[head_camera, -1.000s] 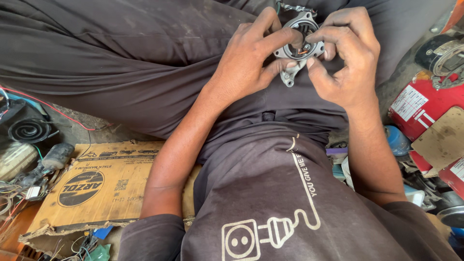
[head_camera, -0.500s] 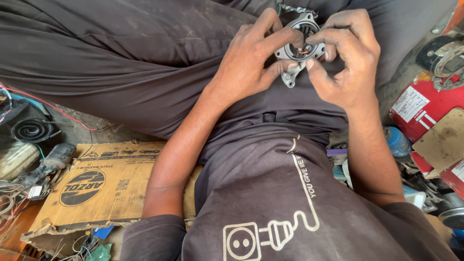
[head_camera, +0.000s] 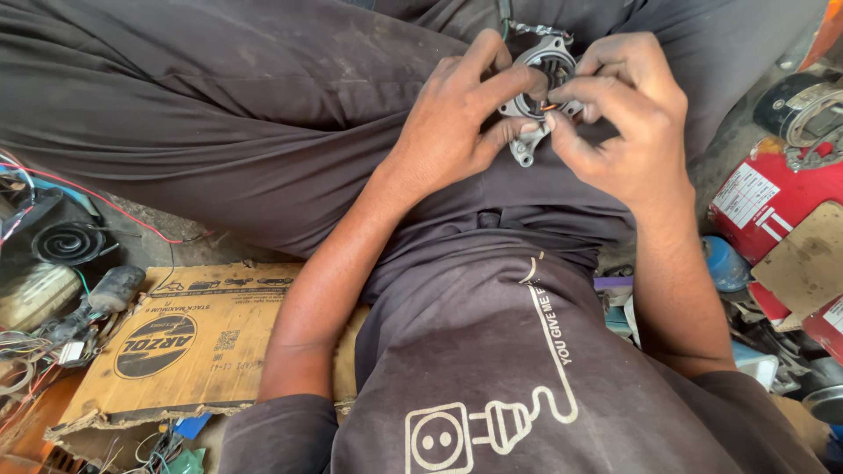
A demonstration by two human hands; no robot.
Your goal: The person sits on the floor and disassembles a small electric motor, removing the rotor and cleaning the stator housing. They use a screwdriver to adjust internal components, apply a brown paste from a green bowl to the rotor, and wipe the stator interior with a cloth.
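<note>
Grey metal housing (head_camera: 537, 88), held in both hands, upper centre of frame.
Left hand (head_camera: 457, 132) curled round its left rim; right hand (head_camera: 628, 132) fingertips pinched at its centre.

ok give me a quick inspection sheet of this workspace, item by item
surface: flattened cardboard sheet on a dirty floor, beside the seated person's lap.
job's things: grey metal housing with mounting ears, copper showing inside.
clutter: red canister, blue cap, cardboard scrap.
grip: left hand holds the housing; right hand pinches at its centre.
cables: red wire, black coil, loose wire tangle.
surroundings: nothing seen beyond the floor clutter.
</note>
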